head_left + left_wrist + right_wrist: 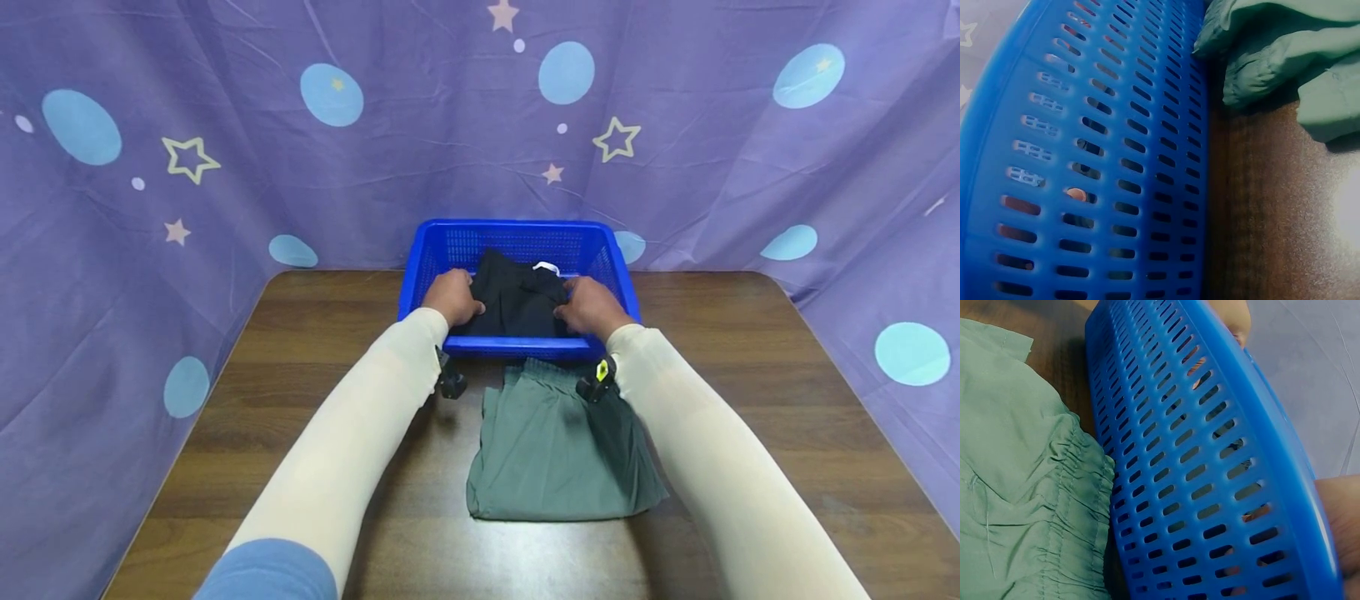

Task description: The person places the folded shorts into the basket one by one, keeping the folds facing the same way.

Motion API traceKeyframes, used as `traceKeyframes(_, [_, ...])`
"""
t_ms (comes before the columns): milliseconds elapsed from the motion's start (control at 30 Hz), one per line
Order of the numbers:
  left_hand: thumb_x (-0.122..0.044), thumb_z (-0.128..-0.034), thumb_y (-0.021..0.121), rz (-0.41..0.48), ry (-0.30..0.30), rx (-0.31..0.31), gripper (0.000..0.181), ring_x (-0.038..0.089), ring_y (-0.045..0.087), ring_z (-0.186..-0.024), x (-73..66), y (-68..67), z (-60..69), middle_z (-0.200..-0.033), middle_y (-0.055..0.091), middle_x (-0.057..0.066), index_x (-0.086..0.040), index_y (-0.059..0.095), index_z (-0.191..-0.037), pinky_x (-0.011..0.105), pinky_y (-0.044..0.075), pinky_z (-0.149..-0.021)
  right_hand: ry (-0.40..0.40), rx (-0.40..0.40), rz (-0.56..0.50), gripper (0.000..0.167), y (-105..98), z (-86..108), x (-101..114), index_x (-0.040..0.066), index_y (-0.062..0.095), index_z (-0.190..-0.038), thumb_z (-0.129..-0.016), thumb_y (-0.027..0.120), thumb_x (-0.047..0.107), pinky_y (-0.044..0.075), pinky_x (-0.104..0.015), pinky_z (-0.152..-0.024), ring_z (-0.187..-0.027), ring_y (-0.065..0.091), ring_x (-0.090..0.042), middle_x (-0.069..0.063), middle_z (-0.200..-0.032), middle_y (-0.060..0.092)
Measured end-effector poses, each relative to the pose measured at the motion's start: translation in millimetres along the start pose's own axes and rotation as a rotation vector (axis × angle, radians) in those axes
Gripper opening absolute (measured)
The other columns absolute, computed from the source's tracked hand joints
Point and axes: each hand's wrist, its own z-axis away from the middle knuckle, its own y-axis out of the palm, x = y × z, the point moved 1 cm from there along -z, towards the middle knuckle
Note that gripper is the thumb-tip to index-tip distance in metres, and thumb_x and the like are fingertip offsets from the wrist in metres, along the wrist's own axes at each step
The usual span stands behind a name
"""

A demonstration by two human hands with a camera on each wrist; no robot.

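At the left inside the basket [513,343], the left hand [452,298] reaches in over the front rim; its fingers and thumb are curled in, nearly closed, and appear to pinch the left edge of the black cloth [517,304]; the tips are partly buried, so how firm the hold is I cannot tell.

In the middle of the basket, between its side walls and behind its front wall, lies the black cloth; its long axis seems to run left to right, along the basket's own length, though the hands cover both ends; a white strip [547,268] shows at its back edge, right of the basket's middle. The cloth lies directly right of the left hand and directly left of the right hand [594,308], so neither is nearer; each is at an opposite end.

In front of the basket, set toward its right half, the green cloth [558,458] lies on the worktop [322,375]; its gathered band faces the front wall, just beside it, and whether they touch I cannot tell; of the two hands, the right is nearer to it.

At the right inside the basket, the right hand mirrors the left; its thumb and fingers are bent together, with the black cloth's right edge apparently pinched between them.
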Motion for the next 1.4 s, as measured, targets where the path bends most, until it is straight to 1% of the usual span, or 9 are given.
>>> traceKeyframes(167, [-0.027, -0.0889, 0.081, 0.005, -0.012, 0.0, 0.058, 0.036, 0.055, -0.129, 2.6, 1.7, -1.9, -0.137, 0.062, 0.017, 0.001, 0.061, -0.136, 0.045, 0.043, -0.108, 0.011, 0.026, -0.007, 0.048, 0, 1.1, 1, -0.005, 0.059, -0.133, -0.092, 0.07, 0.016, 0.048, -0.048, -0.099, -0.103, 0.068, -0.039, -0.015, -0.088, 0.074])
traceKeyframes(333, [-0.031, -0.0891, 0.081, -0.002, -0.041, 0.022, 0.056, 0.036, 0.059, -0.123, 4.9, 4.1, -4.2, -0.132, 0.064, 0.018, 0.002, 0.064, -0.131, 0.046, 0.045, -0.105, 0.003, 0.04, -0.001, 0.026, 1, -0.8, -1, -0.002, 0.065, -0.109, -0.09, 0.07, 0.016, 0.051, -0.047, -0.091, -0.09, 0.069, -0.037, -0.011, -0.08, 0.071])
traceKeyframes(433, [-0.034, -0.0877, 0.082, -0.016, -0.054, 0.037, 0.053, 0.035, 0.062, -0.115, 6.3, 5.0, -4.6, -0.125, 0.066, 0.019, 0.003, 0.066, -0.122, 0.046, 0.048, -0.1, -0.005, 0.042, 0.012, 0.021, 3, -1.7, -2, 0.0, 0.064, -0.101, -0.089, 0.069, 0.017, 0.051, -0.048, -0.089, -0.09, 0.068, -0.037, -0.012, -0.083, 0.07])
traceKeyframes(600, [-0.032, -0.0859, 0.084, -0.009, -0.066, 0.053, 0.054, 0.034, 0.062, -0.11, 6.8, 3.8, -3.2, -0.124, 0.065, 0.021, 0.005, 0.064, -0.12, 0.046, 0.049, -0.098, -0.001, 0.028, 0.037, 0.026, 2, -0.7, -2, 0.0, 0.065, -0.102, -0.088, 0.069, 0.021, 0.05, -0.051, -0.091, -0.096, 0.066, -0.038, -0.018, -0.096, 0.07])
traceKeyframes(733, [-0.024, -0.0835, 0.086, -0.023, -0.054, 0.02, 0.053, 0.036, 0.062, -0.114, 6.4, -0.2, -1.8, -0.125, 0.065, 0.021, 0.004, 0.063, -0.121, 0.047, 0.048, -0.099, 0.052, 0.0, 0.05, 0.026, 0, 1.8, 0, -0.002, 0.068, -0.102, -0.088, 0.067, 0.02, 0.05, -0.054, -0.091, -0.1, 0.065, -0.04, -0.024, -0.108, 0.069])
traceKeyframes(933, [-0.011, -0.0816, 0.083, -0.051, -0.046, -0.021, 0.051, 0.039, 0.062, -0.117, 6.0, -3.6, 2.9, -0.124, 0.066, 0.022, 0.002, 0.059, -0.125, 0.049, 0.049, -0.099, 0.116, -0.028, 0.057, 0.034, 0, 6.7, 2, -0.007, 0.067, -0.112, -0.092, 0.064, 0.021, 0.05, -0.058, -0.093, -0.108, 0.064, -0.045, -0.029, -0.118, 0.066])
traceKeyframes(1133, [-0.005, -0.0882, 0.069, -0.06, 0.005, -0.055, 0.042, 0.038, 0.062, -0.116, 0.3, -10.5, 12.6, -0.125, 0.066, 0.02, -0.001, 0.058, -0.129, 0.049, 0.05, -0.097, 0.102, -0.083, 0.092, 0.026, -5, 9.6, 0, -0.002, 0.068, -0.1, -0.086, 0.068, 0.019, 0.053, -0.057, -0.084, -0.099, 0.066, -0.042, -0.026, -0.107, 0.07])
traceKeyframes(1233, [-0.008, -0.0906, 0.069, -0.045, 0.06, -0.093, 0.043, 0.036, 0.06, -0.12, -4.8, -20.7, 21.8, -0.128, 0.065, 0.018, -0.004, 0.058, -0.132, 0.048, 0.048, -0.101, 0.09, -0.114, 0.084, 0.032, -15, 14.3, 0, 0.0, 0.068, -0.111, -0.085, 0.068, 0.018, 0.052, -0.057, -0.086, -0.104, 0.065, -0.042, -0.024, -0.114, 0.069])
traceKeyframes(1400, [-0.021, -0.0973, 0.069, 0.002, 0.155, -0.146, 0.043, 0.033, 0.057, -0.124, -14.6, -37.9, 44.2, -0.13, 0.064, 0.016, -0.006, 0.058, -0.136, 0.046, 0.044, -0.105, 0.057, -0.183, 0.04, 0.046, -31, 26.6, 0, 0.003, 0.062, -0.133, -0.09, 0.062, 0.02, 0.05, -0.059, -0.089, -0.114, 0.063, -0.042, -0.021, -0.124, 0.067])
